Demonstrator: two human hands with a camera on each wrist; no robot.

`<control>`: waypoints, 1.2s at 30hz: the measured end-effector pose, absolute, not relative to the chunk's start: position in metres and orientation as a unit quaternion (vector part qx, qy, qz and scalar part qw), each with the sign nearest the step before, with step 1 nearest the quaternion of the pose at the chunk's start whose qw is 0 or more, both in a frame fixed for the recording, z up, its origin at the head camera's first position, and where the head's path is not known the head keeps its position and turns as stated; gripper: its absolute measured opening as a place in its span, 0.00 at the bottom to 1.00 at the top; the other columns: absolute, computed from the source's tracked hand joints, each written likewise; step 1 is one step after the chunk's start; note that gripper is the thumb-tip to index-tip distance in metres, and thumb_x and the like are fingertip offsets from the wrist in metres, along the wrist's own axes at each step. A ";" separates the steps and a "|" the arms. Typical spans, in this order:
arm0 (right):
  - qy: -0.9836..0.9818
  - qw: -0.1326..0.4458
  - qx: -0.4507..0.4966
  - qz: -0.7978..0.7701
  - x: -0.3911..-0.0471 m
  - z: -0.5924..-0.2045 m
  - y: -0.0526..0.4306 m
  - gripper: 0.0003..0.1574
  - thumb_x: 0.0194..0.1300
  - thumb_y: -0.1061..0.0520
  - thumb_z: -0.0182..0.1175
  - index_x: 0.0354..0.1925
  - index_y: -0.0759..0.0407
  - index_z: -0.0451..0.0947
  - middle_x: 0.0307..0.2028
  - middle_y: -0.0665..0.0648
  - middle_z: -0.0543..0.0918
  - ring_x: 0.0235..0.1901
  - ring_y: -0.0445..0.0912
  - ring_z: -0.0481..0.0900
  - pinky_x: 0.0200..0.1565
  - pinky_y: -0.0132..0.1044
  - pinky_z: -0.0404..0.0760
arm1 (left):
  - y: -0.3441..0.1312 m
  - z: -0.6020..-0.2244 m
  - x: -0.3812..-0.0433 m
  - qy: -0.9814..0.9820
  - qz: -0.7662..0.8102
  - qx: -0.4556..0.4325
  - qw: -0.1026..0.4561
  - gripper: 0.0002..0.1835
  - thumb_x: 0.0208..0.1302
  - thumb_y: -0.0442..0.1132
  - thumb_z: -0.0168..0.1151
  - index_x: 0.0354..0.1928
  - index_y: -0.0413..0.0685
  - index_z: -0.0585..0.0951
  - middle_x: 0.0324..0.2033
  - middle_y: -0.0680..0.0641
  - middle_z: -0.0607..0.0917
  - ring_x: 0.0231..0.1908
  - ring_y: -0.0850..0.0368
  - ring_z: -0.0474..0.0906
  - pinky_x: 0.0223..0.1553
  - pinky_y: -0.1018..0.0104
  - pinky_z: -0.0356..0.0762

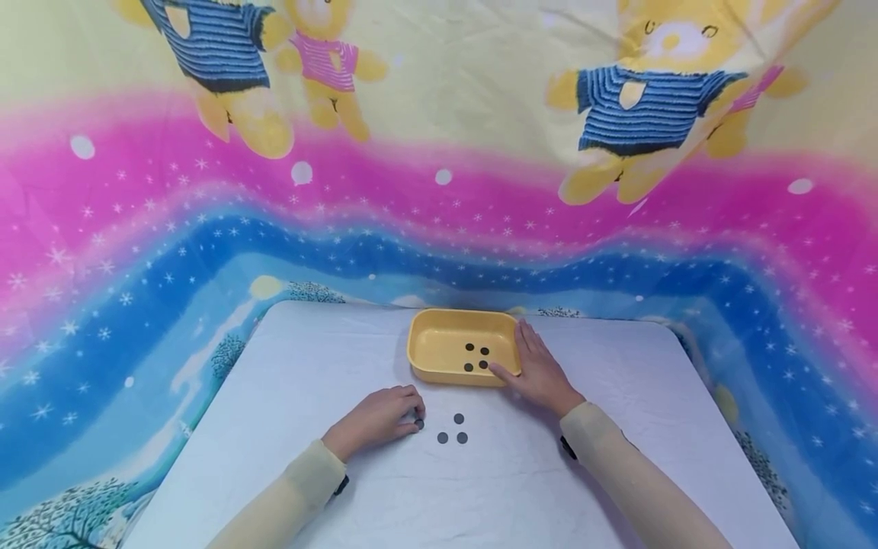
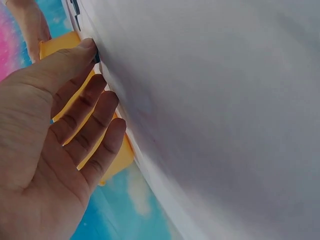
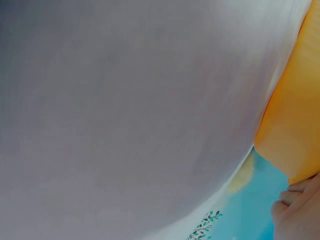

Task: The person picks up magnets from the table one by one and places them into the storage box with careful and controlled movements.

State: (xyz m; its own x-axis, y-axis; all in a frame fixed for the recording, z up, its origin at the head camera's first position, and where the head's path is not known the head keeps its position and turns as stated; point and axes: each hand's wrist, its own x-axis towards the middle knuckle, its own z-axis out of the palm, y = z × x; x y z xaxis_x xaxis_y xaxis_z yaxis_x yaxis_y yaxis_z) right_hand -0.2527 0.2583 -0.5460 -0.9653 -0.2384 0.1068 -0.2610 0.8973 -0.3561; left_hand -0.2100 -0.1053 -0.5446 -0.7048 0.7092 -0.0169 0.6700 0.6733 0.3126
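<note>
Left hand [image 1: 379, 416] apparently pinching disc [image 1: 420, 424], right hand [image 1: 542, 374] extended along tray [image 1: 439, 347], inner discs [image 1: 484, 351] in head view only

The white table [image 1: 329, 343] bears a yellow tray [image 1: 453, 377] — and grey discs [image 1: 459, 418].

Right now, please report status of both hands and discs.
Left hand pinching dark disc. Right hand touching yellow tray. Four discs inside, three discs on cloth. No obstruction seen.
</note>
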 end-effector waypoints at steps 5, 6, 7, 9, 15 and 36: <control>-0.973 0.034 0.131 0.186 -0.252 -0.546 0.258 0.74 0.72 0.15 0.45 0.86 0.65 0.34 0.87 0.65 0.38 0.86 0.55 0.33 0.84 0.54 0.44 | -0.104 -0.544 -0.210 0.912 0.143 0.377 0.073 0.08 0.71 0.48 0.75 0.47 0.63 0.85 0.44 0.63 0.82 0.45 0.66 0.79 0.55 0.62 0.84; -0.973 0.035 0.131 0.185 -0.252 -0.546 0.258 0.74 0.72 0.15 0.45 0.86 0.66 0.34 0.87 0.65 0.38 0.86 0.56 0.33 0.84 0.54 0.44 | -0.104 -0.544 -0.210 0.911 0.144 0.379 0.073 0.08 0.71 0.48 0.75 0.47 0.63 0.85 0.43 0.63 0.82 0.44 0.67 0.79 0.55 0.62 0.84; -0.973 0.035 0.131 0.185 -0.252 -0.546 0.258 0.74 0.73 0.15 0.45 0.86 0.66 0.34 0.87 0.65 0.38 0.86 0.56 0.34 0.84 0.54 0.44 | -0.103 -0.544 -0.210 0.910 0.145 0.381 0.073 0.08 0.71 0.48 0.75 0.47 0.63 0.84 0.43 0.64 0.81 0.44 0.67 0.79 0.55 0.62 0.84; -0.973 0.035 0.131 0.184 -0.251 -0.546 0.258 0.74 0.73 0.15 0.45 0.86 0.66 0.34 0.87 0.65 0.37 0.86 0.57 0.34 0.84 0.54 0.44 | -0.103 -0.544 -0.209 0.908 0.146 0.387 0.072 0.08 0.71 0.47 0.74 0.47 0.63 0.83 0.42 0.64 0.81 0.43 0.67 0.78 0.54 0.62 0.83; -0.973 0.033 0.131 0.189 -0.251 -0.546 0.258 0.74 0.73 0.15 0.45 0.86 0.65 0.34 0.87 0.64 0.36 0.86 0.58 0.35 0.84 0.54 0.43 | -0.101 -0.543 -0.207 0.898 0.153 0.406 0.075 0.09 0.71 0.43 0.74 0.45 0.64 0.82 0.37 0.65 0.81 0.39 0.67 0.75 0.51 0.62 0.80; -0.973 0.036 0.129 0.190 -0.251 -0.544 0.258 0.74 0.72 0.15 0.46 0.86 0.65 0.34 0.87 0.66 0.38 0.86 0.58 0.36 0.84 0.55 0.44 | -0.074 -0.513 -0.238 0.883 0.246 0.398 0.050 0.08 0.74 0.41 0.70 0.51 0.59 0.84 0.41 0.63 0.83 0.43 0.68 0.79 0.51 0.67 0.83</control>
